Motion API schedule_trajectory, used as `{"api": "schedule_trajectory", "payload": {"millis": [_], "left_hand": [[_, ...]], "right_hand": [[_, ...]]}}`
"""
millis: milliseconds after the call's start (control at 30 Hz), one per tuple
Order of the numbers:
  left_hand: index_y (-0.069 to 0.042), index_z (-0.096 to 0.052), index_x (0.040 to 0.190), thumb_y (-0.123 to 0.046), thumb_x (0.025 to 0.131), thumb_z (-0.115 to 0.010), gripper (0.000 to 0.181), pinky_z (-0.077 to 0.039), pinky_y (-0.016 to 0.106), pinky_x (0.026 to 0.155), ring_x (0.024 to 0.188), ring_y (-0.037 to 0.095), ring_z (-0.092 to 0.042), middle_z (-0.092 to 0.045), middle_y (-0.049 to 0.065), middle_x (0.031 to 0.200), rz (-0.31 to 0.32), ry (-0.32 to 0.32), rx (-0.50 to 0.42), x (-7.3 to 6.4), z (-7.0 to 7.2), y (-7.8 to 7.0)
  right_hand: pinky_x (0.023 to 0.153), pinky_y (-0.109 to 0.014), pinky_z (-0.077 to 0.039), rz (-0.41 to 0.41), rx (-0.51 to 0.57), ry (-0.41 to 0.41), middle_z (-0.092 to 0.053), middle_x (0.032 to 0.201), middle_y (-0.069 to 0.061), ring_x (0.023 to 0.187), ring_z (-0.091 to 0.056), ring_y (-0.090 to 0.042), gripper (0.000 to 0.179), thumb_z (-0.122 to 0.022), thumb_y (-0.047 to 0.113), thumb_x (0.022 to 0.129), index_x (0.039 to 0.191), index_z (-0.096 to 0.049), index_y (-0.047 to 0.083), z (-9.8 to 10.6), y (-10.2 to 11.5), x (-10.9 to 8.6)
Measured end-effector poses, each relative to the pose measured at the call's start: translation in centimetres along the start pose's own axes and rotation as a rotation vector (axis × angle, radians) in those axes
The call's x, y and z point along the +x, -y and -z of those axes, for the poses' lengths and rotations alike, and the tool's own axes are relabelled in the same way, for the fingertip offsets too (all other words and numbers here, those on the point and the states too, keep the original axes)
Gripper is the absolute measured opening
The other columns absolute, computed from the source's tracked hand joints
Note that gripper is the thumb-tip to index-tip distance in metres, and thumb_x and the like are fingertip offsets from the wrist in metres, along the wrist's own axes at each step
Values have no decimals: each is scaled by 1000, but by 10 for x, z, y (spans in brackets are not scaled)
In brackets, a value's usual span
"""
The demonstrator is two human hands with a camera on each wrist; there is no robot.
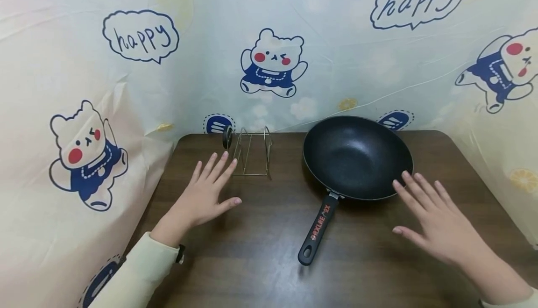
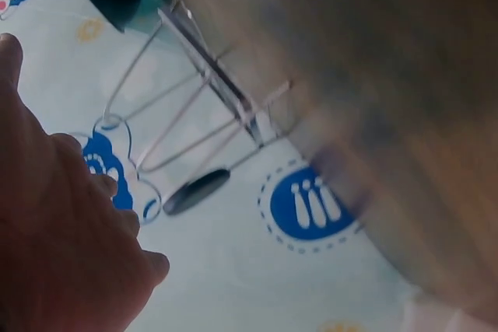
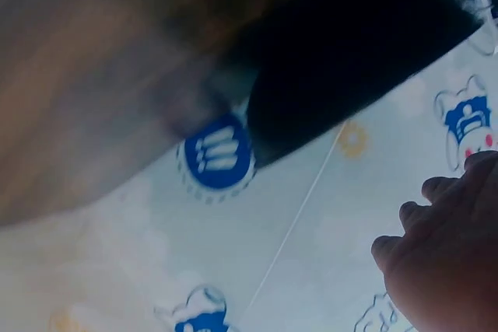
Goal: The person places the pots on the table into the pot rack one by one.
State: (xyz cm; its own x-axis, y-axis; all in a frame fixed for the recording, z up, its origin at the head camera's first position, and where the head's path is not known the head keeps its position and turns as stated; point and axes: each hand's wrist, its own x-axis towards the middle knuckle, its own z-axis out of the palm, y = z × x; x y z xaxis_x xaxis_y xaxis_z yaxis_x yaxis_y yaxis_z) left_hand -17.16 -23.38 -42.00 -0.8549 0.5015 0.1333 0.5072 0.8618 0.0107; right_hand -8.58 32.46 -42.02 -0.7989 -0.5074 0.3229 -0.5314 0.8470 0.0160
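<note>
A black, deep frying pan point(image 1: 357, 158) stands on the table at right of centre in the head view. Its handle point(image 1: 317, 231) points toward me and bears orange lettering. To its left is a small metal wire rack point(image 1: 250, 175) with a round black disc point(image 1: 227, 137) at its left end; the rack also shows in the left wrist view. My left hand point(image 1: 206, 196) is spread with straight fingers, nearest the rack, holding nothing. Over the pan's right side reaches my right hand point(image 1: 437, 219), fingers extended and empty; whether it touches the rim, I cannot tell.
The brown wooden table point(image 1: 252, 252) has its far edge against a pale cloth point(image 1: 201, 79) printed with bears and "happy" bubbles. This cloth also hangs at the left and right sides. A dark band point(image 1: 180, 254) sits at my left wrist.
</note>
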Motion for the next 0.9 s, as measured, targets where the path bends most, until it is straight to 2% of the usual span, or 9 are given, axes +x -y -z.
{"api": "schedule_trajectory", "payload": {"millis": [133, 267, 367, 467, 600, 733, 800, 900], "left_hand": [[-26, -2, 160, -73, 92, -43, 92, 2, 58, 118, 150, 25, 12, 12, -1, 165, -32, 24, -51, 1, -10, -12], [-24, -1, 160, -64, 95, -49, 90, -4, 60, 118, 151, 26, 8, 9, -1, 165, -81, 46, -168, 2, -16, -23], [-21, -2, 160, -54, 99, -51, 85, -6, 58, 118, 151, 27, 5, 6, -1, 166, -130, 78, -325, 3, -21, -30], [-22, 0, 160, -43, 103, -48, 77, -8, 58, 118, 151, 26, 4, 5, -4, 165, -151, 143, -545, 5, -24, -38], [-28, 2, 159, -44, 108, -30, 62, -11, 58, 117, 151, 22, 2, 4, -8, 165, -145, 235, -825, 10, -26, -48], [-24, 0, 160, -52, 106, -6, 61, -13, 57, 118, 151, 22, -4, -4, -1, 166, -201, 293, -1060, 21, -31, -56], [-19, -1, 160, -55, 103, 2, 67, -12, 53, 119, 151, 21, -6, -8, 2, 166, -232, 324, -1207, 28, -34, -61], [-8, -1, 159, -59, 100, 6, 78, -9, 51, 120, 151, 27, -7, -9, 11, 165, -251, 395, -1490, 38, -39, -69]], "right_hand": [[121, -48, 1, 32, 37, 24, -14, 165, -9, 151, -8, -31, 95, -63, 63, 85, 158, -25, 14, -10, 16, -2], [121, -46, -1, 56, 99, 29, -17, 164, -10, 150, -12, -31, 94, -68, 58, 84, 157, -28, 12, -18, 30, -4], [122, -41, -1, 77, 171, 25, -20, 163, -10, 150, -15, -31, 92, -71, 51, 85, 157, -28, 11, -20, 40, -5], [121, -33, 0, 86, 290, 29, -21, 163, -9, 149, -18, -31, 90, -72, 44, 87, 157, -26, 11, -18, 50, -5], [119, -23, -5, 83, 515, 26, -24, 162, -11, 148, -21, -29, 82, -69, 33, 93, 157, -25, 8, -15, 65, -5], [112, -10, -14, 16, 799, 85, -25, 162, -9, 148, -22, -17, 65, -55, 15, 101, 158, -23, 10, -13, 82, -5], [108, -9, -19, -27, 976, 142, -25, 162, -6, 147, -24, -13, 58, -41, 8, 104, 158, -21, 14, -11, 89, -5], [108, -13, -25, -81, 1283, 282, -27, 162, -6, 146, -29, -13, 50, -19, 12, 109, 159, -19, 18, -10, 97, -1]]}}
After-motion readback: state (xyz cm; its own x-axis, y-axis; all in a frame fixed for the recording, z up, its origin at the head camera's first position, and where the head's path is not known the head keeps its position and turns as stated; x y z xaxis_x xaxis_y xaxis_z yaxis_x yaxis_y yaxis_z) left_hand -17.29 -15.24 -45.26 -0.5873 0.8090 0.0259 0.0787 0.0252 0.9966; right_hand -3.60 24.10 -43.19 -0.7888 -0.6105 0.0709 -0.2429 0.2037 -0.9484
